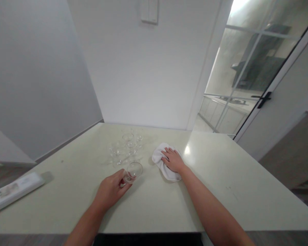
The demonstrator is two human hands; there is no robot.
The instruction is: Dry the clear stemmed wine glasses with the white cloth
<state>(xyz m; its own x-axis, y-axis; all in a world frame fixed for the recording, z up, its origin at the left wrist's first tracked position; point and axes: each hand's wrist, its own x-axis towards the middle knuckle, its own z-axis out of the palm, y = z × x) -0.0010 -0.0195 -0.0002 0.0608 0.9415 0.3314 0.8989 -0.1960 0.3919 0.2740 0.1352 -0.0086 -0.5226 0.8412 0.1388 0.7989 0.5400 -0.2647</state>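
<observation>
My left hand [113, 189] is closed around the side of a clear drinking glass [135, 168], whose round rim faces up toward me. Its thumb and fingers show on both sides of the glass. On a bunched white cloth [166, 173], my right hand [173, 160] lies palm down with its fingers spread. The cloth sticks out past the hand on the left and below. Just beyond my left hand stand several more clear glasses [129, 145] in a cluster, their outlines overlapping and hard to separate.
The pale, glossy table [156, 208] reaches to a white wall [149, 75]. A long white box [16, 191] lies at the left edge. To the right, a glazed door [246, 68] with a black handle [264, 99] shows a kitchen behind it.
</observation>
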